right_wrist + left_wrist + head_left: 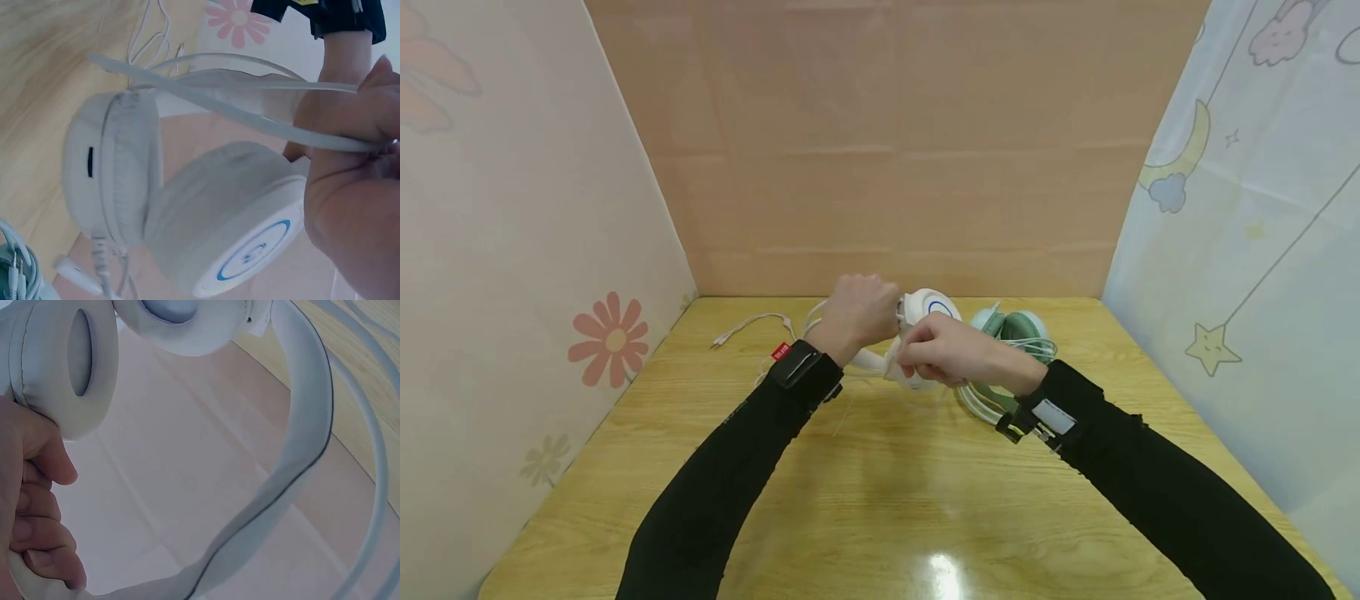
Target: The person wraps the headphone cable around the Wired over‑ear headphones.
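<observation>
A pair of white headphones (pixel 931 303) hangs above the table, ear cups near each other. My left hand (pixel 859 310) grips its headband (pixel 312 394); in the left wrist view that hand (pixel 40 515) curls its fingers round the band just beside a padded ear cup (pixel 75 369). My right hand (pixel 951 346) pinches the white cable (pixel 237 115) between thumb and fingers in front of the headphones. A stretch of that cable loops across the headband in the right wrist view. The right hand (pixel 356 206) partly hides the left hand there.
Green headphones (pixel 1021 327) with a bundled pale cable (pixel 1037 346) lie on the table behind my right wrist. Thin white cords (pixel 752 323) and a red tag (pixel 781 351) lie by my left wrist. Patterned sheets (pixel 1247 250) flank the wooden table (pixel 880 483).
</observation>
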Demonstrator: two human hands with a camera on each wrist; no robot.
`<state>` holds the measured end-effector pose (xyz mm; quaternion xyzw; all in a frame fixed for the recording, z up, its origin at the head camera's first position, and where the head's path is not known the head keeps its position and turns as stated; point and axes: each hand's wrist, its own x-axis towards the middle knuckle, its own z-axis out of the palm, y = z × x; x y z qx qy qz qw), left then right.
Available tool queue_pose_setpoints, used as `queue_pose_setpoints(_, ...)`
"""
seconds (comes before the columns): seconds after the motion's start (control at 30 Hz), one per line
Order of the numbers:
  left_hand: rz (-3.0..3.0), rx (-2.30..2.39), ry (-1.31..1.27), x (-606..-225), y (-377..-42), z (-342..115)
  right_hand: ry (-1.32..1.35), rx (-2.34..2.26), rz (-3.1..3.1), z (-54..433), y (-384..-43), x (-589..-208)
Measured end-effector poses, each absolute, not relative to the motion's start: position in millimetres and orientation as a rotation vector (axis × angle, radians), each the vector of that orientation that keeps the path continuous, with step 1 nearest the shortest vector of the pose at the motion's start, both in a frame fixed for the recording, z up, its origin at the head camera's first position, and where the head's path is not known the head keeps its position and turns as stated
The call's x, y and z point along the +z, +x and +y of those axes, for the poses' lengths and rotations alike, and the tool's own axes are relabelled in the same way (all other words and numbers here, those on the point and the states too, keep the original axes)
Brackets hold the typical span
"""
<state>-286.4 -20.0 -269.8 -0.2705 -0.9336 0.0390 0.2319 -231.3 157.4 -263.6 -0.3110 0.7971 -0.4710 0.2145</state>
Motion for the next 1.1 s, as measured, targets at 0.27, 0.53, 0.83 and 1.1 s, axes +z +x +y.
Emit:
queue_pose_setpoints(0.27, -2.542, 0.109, -0.815, -274, -283, -12, -0.892, -1.34, 2.225, 168, -231, -242)
queue_pose_setpoints(0.53, -2.531, 0.131, -0.796, -279, -283, -14, -0.893, -1.425, 2.204, 176, -233, -224)
queue_pose_setpoints(0.83, -2.567, 0.145, -0.856, -285, -282, -18, -0.955, -1.495, 2.205, 190, -233, -197)
queue_pose_setpoints(1.1, -2.513, 0.158, -0.874, -290, -281, -20, -0.934, -1.417, 2.339, 199, -235, -174)
